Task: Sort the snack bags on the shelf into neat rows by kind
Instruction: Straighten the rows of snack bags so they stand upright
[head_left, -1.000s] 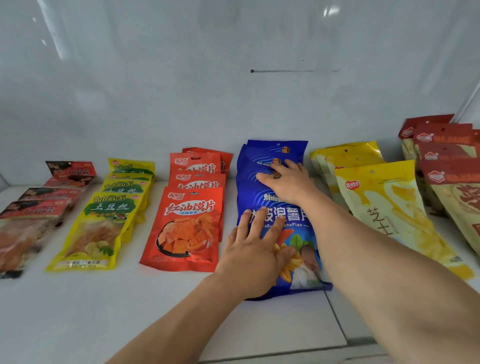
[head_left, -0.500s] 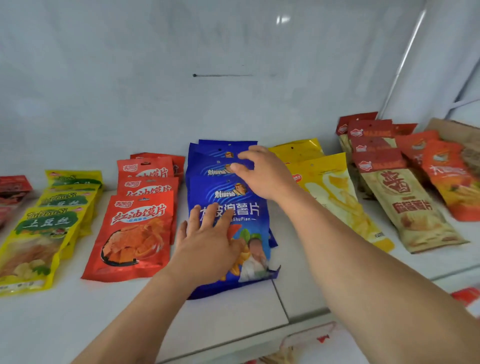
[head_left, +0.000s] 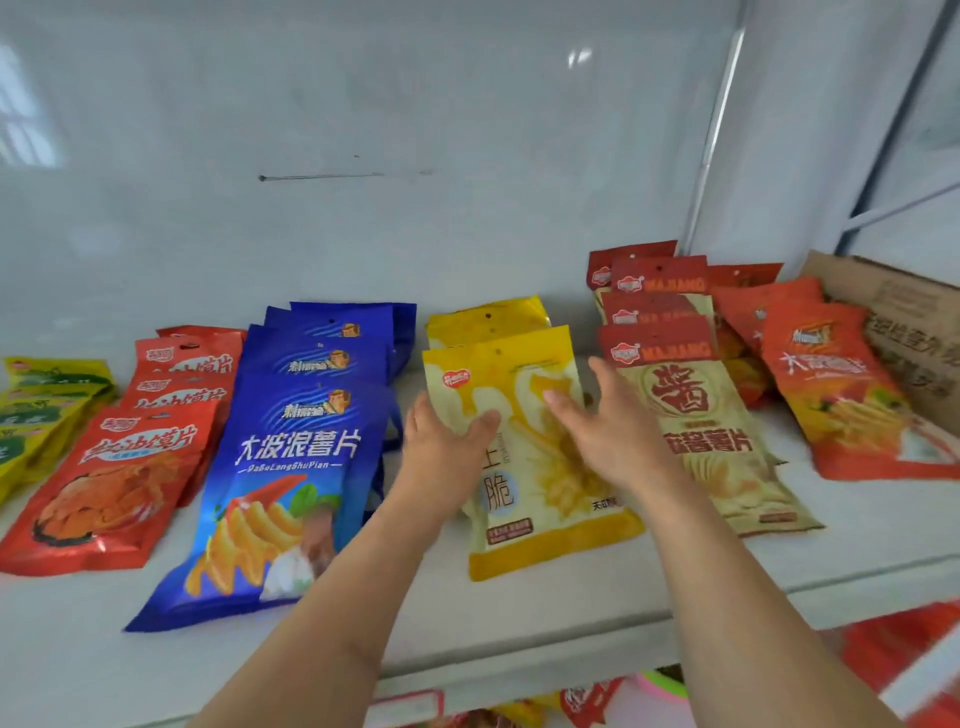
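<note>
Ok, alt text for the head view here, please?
Both hands, left hand and right hand, rest open on the front yellow bag on a white shelf. Blue bags lie in a row to its left, beige bags with red tops to its right.

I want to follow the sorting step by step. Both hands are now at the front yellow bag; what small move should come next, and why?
Probably turn the front yellow bag a little so that it lines up with the yellow bags behind. It lies slightly askew, its lower end drifting right. The left hand rests on its left edge and the right hand on its right side, both open and flat, well placed to nudge it.
</note>
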